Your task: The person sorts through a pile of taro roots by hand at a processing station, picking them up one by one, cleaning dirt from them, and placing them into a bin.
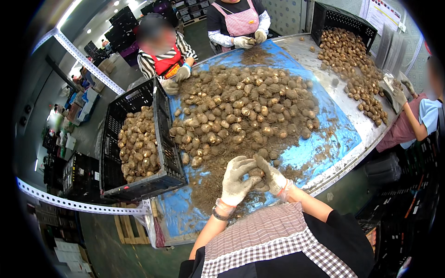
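Note:
My left hand [238,182] and my right hand [274,177], both in soiled whitish work gloves, meet over the near side of the table. Between them is a small brown taro corm [256,172], gripped by both and partly hidden by the fingers. Just beyond lies a broad heap of soil-covered, hairy taro corms [243,104], some with pale ends. Loose roots and dirt [208,189] cover the blue plastic sheet [174,222] around my hands. To the left, a black plastic crate [170,149] holds cleaner-looking corms [139,146].
Two gloved co-workers [165,62] [240,21] stand across the table; another person [403,121] works at the right. A tipped black crate [342,21] spills corms [351,62] onto the bare metal tabletop [333,83]. A perforated white metal post [83,62] rises at left.

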A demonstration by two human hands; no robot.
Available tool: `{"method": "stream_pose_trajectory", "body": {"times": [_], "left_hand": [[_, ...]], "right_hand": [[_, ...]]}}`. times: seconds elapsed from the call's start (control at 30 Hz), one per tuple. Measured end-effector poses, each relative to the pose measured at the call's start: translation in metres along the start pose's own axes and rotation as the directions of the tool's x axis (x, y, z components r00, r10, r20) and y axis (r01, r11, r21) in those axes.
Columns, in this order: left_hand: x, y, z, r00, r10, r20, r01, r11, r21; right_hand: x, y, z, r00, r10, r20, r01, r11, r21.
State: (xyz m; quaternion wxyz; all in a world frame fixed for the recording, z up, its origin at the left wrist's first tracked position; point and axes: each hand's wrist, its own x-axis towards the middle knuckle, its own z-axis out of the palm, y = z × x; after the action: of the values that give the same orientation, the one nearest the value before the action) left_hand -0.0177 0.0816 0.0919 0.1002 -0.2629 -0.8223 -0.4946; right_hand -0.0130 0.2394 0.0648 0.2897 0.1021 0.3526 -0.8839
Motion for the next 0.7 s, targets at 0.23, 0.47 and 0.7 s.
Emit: {"method": "stream_pose_trajectory", "body": {"times": [0.23, 0.47, 0.7], "left_hand": [[-0.006, 0.008, 0.013, 0.980, -0.087, -0.177, 0.061, 0.987, -0.151], [0.002, 0.013, 0.009, 0.950, 0.031, -0.312, -0.046, 0.998, -0.042], [-0.020, -0.012, -0.003, 0.847, -0.371, -0.382, 0.264, 0.915, -0.304]], "right_hand": [[0.000, -0.006, -0.007, 0.998, 0.013, 0.058, -0.006, 0.993, -0.114], [0.014, 0.007, 0.003, 0.997, -0.050, -0.051, 0.054, 0.995, 0.089], [0.019, -0.013, 0.000, 0.965, -0.081, 0.248, 0.023, 0.973, 0.231]]}}
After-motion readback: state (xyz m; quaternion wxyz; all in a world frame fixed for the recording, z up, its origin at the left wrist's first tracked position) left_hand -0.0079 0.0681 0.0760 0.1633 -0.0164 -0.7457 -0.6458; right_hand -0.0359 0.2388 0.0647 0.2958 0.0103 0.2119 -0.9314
